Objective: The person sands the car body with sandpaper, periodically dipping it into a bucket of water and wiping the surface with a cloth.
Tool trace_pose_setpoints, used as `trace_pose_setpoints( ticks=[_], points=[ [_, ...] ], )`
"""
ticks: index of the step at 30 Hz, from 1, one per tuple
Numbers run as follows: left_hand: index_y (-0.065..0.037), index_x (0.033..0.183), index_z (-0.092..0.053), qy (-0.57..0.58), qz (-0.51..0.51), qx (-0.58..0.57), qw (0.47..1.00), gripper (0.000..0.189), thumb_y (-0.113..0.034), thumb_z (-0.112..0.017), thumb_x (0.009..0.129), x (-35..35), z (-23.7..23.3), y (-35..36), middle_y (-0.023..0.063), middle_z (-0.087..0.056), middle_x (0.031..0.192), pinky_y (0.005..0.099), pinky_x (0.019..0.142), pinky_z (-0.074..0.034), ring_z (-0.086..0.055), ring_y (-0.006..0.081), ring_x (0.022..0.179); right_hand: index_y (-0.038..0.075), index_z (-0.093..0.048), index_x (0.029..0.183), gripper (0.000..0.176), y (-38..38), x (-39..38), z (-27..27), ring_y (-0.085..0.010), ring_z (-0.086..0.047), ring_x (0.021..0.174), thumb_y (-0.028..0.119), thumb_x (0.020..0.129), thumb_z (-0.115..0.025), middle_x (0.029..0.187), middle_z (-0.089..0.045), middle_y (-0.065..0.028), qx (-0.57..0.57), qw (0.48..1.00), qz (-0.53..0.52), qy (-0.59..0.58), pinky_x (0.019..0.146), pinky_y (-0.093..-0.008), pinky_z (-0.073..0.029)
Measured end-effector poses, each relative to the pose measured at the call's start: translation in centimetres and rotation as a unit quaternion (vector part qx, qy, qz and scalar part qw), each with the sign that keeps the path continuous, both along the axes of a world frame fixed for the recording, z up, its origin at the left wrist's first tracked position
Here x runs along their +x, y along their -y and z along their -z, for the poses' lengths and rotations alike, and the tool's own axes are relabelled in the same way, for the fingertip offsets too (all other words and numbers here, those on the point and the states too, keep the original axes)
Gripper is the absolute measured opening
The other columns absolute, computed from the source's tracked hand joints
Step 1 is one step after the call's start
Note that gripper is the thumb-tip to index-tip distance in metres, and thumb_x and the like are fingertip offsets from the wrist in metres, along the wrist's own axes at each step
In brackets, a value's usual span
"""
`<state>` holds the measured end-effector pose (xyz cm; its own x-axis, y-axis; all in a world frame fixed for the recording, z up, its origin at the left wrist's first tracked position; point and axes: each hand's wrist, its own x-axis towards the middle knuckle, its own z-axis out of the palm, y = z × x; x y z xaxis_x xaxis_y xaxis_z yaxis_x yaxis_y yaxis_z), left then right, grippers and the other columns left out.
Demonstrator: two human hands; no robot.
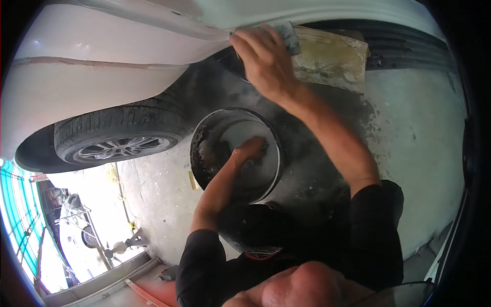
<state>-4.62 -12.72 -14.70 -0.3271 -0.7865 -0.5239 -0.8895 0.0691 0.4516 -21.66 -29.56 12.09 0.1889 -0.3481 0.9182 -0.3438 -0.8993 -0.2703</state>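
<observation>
My right hand [263, 59] reaches up to the lower edge of a pale car body panel [215, 15], its fingers closed over a flat, mottled grey piece of sandpaper [287, 37]. The sandpaper overlaps the panel's bottom edge in this view. Lower down, my left hand [252, 148] is inside a round dark bucket [195, 153], in or close over cloudy greyish water [238, 132]. Its fingers are curled; I cannot tell what they hold.
A car wheel [120, 128] stands left of the bucket under the bodywork. Behind my right hand lies a worn, stained board [330, 59]. The concrete floor [414, 133] has dark wet patches around the bucket. A metal stand [120, 248] is at the lower left.
</observation>
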Motion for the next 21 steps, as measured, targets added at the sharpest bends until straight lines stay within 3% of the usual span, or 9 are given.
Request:
trace_pose_setpoints(
  ticks=[2, 3, 7, 10, 11, 14, 16, 18, 21],
  points=[
    [-0.002, 0.118, -0.063, 0.001, 0.010, -0.011, 1.000, 0.047, -0.021, -0.074, 0.077, 0.0, 0.6, 0.2, 0.0262, -0.065, 0.120, 0.0507, 0.099, -0.049, -0.063, 0.0433, 0.115, 0.009, -0.068, 0.110, 0.019, -1.7, 1.9, -1.6, -0.0220, -0.067, 0.109, 0.008, 0.091, -0.066, 0.112, -0.067, -0.0061, 0.173, 0.971, -0.121, 0.113, 0.102, -0.0508, -0.045],
    [-0.002, 0.118, -0.063, 0.000, 0.013, -0.021, 1.000, 0.047, -0.021, -0.074, 0.077, 0.4, 2.0, 0.1, 0.0262, -0.066, 0.120, 0.0507, 0.099, -0.049, -0.063, 0.0434, 0.115, 0.008, -0.068, 0.109, 0.020, -1.4, 2.1, -1.7, -0.0242, -0.067, 0.108, 0.007, 0.089, -0.067, 0.113, -0.068, -0.0071, 0.145, 0.971, -0.144, 0.127, 0.098, -0.0489, -0.048],
    [-0.001, 0.117, -0.064, 0.002, 0.018, -0.036, 0.999, 0.046, -0.022, -0.074, 0.077, 1.1, 1.9, -0.8, 0.0269, -0.066, 0.119, 0.0513, 0.099, -0.050, -0.062, 0.0437, 0.115, 0.004, -0.067, 0.108, 0.021, 0.9, -1.2, 0.0, -0.0302, -0.066, 0.105, 0.003, 0.087, -0.068, 0.111, -0.067, -0.0113, -0.084, 0.994, 0.037, -0.054, 0.092, -0.0449, -0.050],
    [-0.001, 0.116, -0.064, 0.044, 0.026, -0.014, 0.999, 0.046, -0.021, -0.075, 0.077, 0.0, 0.3, -0.1, 0.0273, -0.066, 0.120, 0.0513, 0.099, -0.050, -0.062, 0.0435, 0.115, 0.005, -0.067, 0.109, 0.021, -0.6, 1.4, -1.2, -0.0265, -0.066, 0.109, 0.009, 0.089, -0.069, 0.113, -0.067, -0.0101, 0.093, 0.991, -0.062, 0.072, 0.098, -0.0483, -0.047],
    [-0.001, 0.116, -0.064, 0.048, 0.021, -0.006, 0.999, 0.046, -0.021, -0.075, 0.077, -0.2, 0.0, 0.6, 0.0274, -0.066, 0.120, 0.0512, 0.099, -0.050, -0.063, 0.0435, 0.115, 0.005, -0.067, 0.107, 0.020, -1.6, 1.7, -2.2, -0.0256, -0.066, 0.108, 0.011, 0.089, -0.068, 0.112, -0.067, -0.0095, 0.153, 0.971, -0.149, 0.111, 0.100, -0.0501, -0.047],
    [-0.001, 0.117, -0.064, 0.049, 0.017, 0.010, 0.999, 0.046, -0.021, -0.075, 0.076, -0.2, 0.5, 0.4, 0.0278, -0.066, 0.120, 0.0512, 0.099, -0.050, -0.063, 0.0436, 0.114, 0.005, -0.068, 0.104, 0.017, 0.5, 0.8, -0.9, -0.0246, -0.066, 0.104, 0.009, 0.088, -0.067, 0.107, -0.066, -0.0072, -0.019, 0.998, -0.053, 0.037, 0.102, -0.0485, -0.047],
    [-0.002, 0.118, -0.064, 0.038, 0.036, -0.014, 0.999, 0.047, -0.021, -0.075, 0.076, 0.6, 0.7, -0.2, 0.0279, -0.066, 0.120, 0.0513, 0.099, -0.050, -0.063, 0.0438, 0.114, 0.005, -0.069, 0.105, 0.019, 1.2, -1.9, -0.2, -0.0184, -0.065, 0.106, 0.010, 0.087, -0.066, 0.104, -0.064, -0.0030, -0.121, 0.980, 0.096, -0.121, 0.105, -0.0484, -0.045],
    [-0.003, 0.119, -0.064, 0.060, 0.011, -0.004, 0.998, 0.049, -0.022, -0.076, 0.076, 0.3, 0.5, -0.1, 0.0273, -0.066, 0.120, 0.0513, 0.099, -0.050, -0.063, 0.0434, 0.114, 0.003, -0.069, 0.105, 0.020, 0.9, -2.6, -0.4, -0.0202, -0.065, 0.108, 0.009, 0.087, -0.066, 0.107, -0.065, -0.0039, -0.111, 0.972, 0.125, -0.165, 0.104, -0.0464, -0.046],
    [-0.004, 0.121, -0.063, 0.064, 0.004, 0.015, 0.998, 0.051, -0.023, -0.076, 0.076, 0.3, 0.3, 0.8, 0.0263, -0.065, 0.120, 0.0512, 0.100, -0.049, -0.062, 0.0427, 0.115, 0.002, -0.069, 0.105, 0.019, 1.4, -2.7, -0.3, -0.0237, -0.064, 0.110, 0.006, 0.086, -0.067, 0.113, -0.066, -0.0058, -0.077, 0.992, 0.043, -0.087, 0.102, -0.0449, -0.048]
  ],
)
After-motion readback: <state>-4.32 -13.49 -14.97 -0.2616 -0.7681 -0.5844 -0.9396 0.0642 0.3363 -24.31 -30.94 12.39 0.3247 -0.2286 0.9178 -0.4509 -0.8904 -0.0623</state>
